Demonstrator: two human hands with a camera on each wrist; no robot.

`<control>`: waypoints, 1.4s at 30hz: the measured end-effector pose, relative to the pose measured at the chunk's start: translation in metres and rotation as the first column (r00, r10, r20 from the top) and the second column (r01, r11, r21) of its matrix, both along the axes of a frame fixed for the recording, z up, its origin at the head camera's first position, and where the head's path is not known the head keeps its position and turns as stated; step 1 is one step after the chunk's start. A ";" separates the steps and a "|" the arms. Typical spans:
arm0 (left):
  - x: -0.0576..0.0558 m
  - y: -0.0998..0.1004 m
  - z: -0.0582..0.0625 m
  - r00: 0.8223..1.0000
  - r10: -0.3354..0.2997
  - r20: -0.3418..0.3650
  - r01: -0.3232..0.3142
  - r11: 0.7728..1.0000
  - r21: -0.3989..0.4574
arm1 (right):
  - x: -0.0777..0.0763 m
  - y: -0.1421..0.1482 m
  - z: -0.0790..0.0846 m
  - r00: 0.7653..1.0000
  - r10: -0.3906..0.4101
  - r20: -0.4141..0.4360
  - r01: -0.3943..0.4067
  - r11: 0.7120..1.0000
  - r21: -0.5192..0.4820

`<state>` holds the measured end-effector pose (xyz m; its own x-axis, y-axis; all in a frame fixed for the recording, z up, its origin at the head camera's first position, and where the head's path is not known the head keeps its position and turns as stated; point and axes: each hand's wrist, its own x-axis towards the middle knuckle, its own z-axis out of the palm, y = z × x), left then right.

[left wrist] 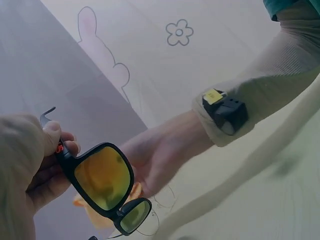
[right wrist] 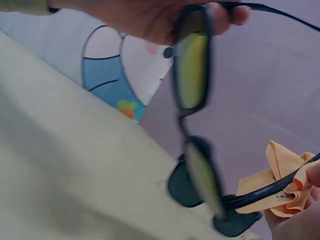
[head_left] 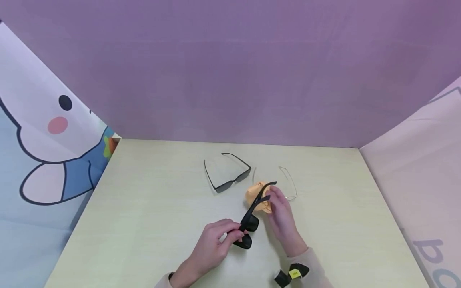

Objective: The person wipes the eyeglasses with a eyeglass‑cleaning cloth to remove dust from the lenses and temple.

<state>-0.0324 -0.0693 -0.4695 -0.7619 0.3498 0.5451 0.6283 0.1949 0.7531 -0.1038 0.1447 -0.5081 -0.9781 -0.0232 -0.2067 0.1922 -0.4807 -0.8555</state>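
In the head view my left hand point(head_left: 216, 243) pinches black-framed sunglasses point(head_left: 253, 223) near one hinge, their arms pointing up and right. The left wrist view shows their mirrored orange-yellow lenses point(left wrist: 104, 176). My right hand point(head_left: 281, 222) holds a crumpled orange cloth point(head_left: 253, 195) beside those arms. In the right wrist view the cloth point(right wrist: 255, 186) is bunched around one arm of the sunglasses, with the right hand's fingers point(right wrist: 295, 222) on it. Part of the cloth is hidden behind the frame and fingers.
A second pair of dark sunglasses point(head_left: 225, 186) lies unfolded on the pale table point(head_left: 151, 200), just beyond the hands. Behind the right hand lie thin wire-framed glasses point(head_left: 296, 195), partly covered. A purple wall point(head_left: 230, 80) closes the back; printed cloth panels point(head_left: 47, 160) flank both sides.
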 end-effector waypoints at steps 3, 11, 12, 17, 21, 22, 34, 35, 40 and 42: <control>0.000 0.001 -0.001 1.000 0.002 0.014 -0.002 1.000 -0.001 | -0.005 0.006 0.010 0.999 -0.022 -0.040 0.019 0.998 -0.055; 0.000 0.001 -0.004 1.000 -0.002 0.016 0.002 1.000 0.020 | -0.002 0.007 0.004 0.998 -0.022 -0.054 0.018 0.998 -0.066; 0.000 0.001 -0.005 1.000 0.003 0.015 -0.003 1.000 0.021 | 0.000 0.006 0.001 0.999 -0.015 -0.045 0.012 0.998 -0.060; 0.000 -0.004 -0.006 0.999 0.037 0.015 -0.037 0.999 0.022 | 0.008 0.002 -0.009 1.000 0.028 -0.008 -0.028 1.000 0.008; 0.000 -0.009 -0.007 0.998 0.055 0.014 -0.055 0.998 0.017 | 0.012 -0.001 -0.013 0.999 0.046 0.015 -0.046 0.998 0.041; 0.001 -0.010 -0.008 0.998 0.057 0.015 -0.057 0.998 0.017 | 0.013 -0.001 -0.014 0.998 0.051 0.021 -0.051 0.998 0.044; -0.002 -0.034 -0.004 0.990 0.136 0.033 -0.138 0.988 0.069 | 0.022 0.002 -0.023 0.995 0.062 0.078 -0.068 0.994 0.083; -0.002 -0.038 -0.004 0.988 0.148 0.037 -0.151 0.986 0.072 | 0.023 0.002 -0.023 0.995 0.061 0.079 -0.067 0.994 0.083; -0.009 -0.056 0.000 0.978 0.209 0.004 -0.209 0.974 0.087 | 0.025 0.007 -0.024 0.995 0.083 0.060 -0.089 0.989 0.119; -0.013 -0.065 0.003 0.970 0.242 -0.034 -0.239 0.968 0.080 | 0.026 0.008 -0.025 0.994 0.094 0.051 -0.101 0.986 0.135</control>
